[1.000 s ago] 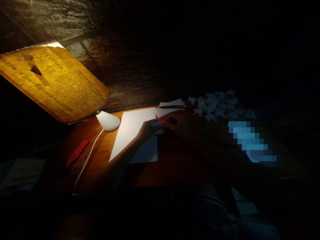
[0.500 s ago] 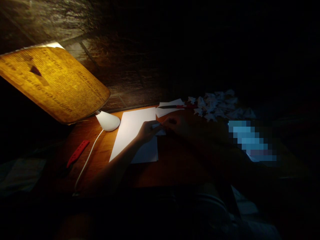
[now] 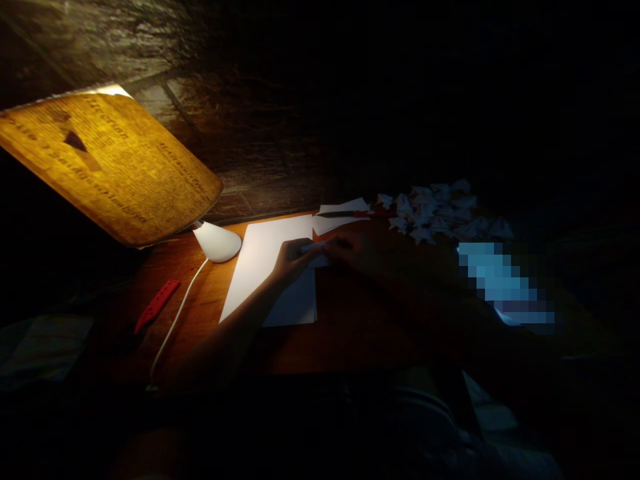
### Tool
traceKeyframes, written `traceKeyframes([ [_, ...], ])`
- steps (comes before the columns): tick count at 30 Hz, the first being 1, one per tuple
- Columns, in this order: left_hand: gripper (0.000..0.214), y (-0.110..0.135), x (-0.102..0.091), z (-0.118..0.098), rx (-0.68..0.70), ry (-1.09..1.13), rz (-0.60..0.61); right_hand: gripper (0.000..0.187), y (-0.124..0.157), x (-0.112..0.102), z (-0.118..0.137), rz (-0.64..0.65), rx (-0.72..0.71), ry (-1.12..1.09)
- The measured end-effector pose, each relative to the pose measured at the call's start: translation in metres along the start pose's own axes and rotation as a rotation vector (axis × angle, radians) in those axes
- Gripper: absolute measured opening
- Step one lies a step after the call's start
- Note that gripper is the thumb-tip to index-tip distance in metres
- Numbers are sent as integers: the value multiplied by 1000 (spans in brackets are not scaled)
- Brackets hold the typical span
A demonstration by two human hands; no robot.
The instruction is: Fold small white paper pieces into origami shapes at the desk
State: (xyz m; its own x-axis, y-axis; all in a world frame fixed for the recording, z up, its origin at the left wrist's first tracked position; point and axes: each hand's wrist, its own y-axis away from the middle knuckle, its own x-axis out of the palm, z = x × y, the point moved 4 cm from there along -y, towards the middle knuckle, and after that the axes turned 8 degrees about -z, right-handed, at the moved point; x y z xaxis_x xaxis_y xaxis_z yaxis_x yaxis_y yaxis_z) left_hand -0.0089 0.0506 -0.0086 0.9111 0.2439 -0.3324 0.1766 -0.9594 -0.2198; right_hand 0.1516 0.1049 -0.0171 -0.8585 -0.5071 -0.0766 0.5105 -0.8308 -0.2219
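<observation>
A small piece of white paper (image 3: pixel 321 261) is held between my two hands above the table. My left hand (image 3: pixel 294 259) is closed on its left side, thumb along the paper. My right hand (image 3: pixel 349 251), dim in shadow, has its fingers closed at the paper's right side. Under my left hand and forearm lies a stack of white sheets (image 3: pixel 267 270). Several folded white paper pieces (image 3: pixel 433 210) sit heaped behind and to the right of my right hand. The paper's exact folds are too dark to make out.
A lamp with a printed yellow shade (image 3: pixel 115 167) and white base (image 3: pixel 217 243) stands left; its white cord (image 3: pixel 175 320) runs forward. A red-handled tool (image 3: pixel 157 305) lies beside it. Smaller papers (image 3: pixel 345 208) carry a dark, red-handled tool (image 3: pixel 340 214). A lit, pixelated screen (image 3: pixel 505 283) is right.
My right hand's fingers have moved slightly, closing in over the paper near my left thumb. The held paper has shifted a little in my hands. Other objects stay put.
</observation>
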Motion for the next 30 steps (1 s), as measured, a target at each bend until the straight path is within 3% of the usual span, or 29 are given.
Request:
traceKeyframes([
  [9, 51, 2, 0, -6, 41, -24, -21, 25, -1, 0, -4, -36, -35, 85],
  [17, 54, -2, 2, 6, 32, -9, -24, 38, -4, 1, -2, -47, -60, 152],
  [24, 54, -2, 4, 9, -61, 59, -16, 38, -3, 2, -3, -31, -4, 75],
  [30, 52, -1, 3, 4, -133, 212, -21, 24, -4, -1, -4, -96, -22, 61],
])
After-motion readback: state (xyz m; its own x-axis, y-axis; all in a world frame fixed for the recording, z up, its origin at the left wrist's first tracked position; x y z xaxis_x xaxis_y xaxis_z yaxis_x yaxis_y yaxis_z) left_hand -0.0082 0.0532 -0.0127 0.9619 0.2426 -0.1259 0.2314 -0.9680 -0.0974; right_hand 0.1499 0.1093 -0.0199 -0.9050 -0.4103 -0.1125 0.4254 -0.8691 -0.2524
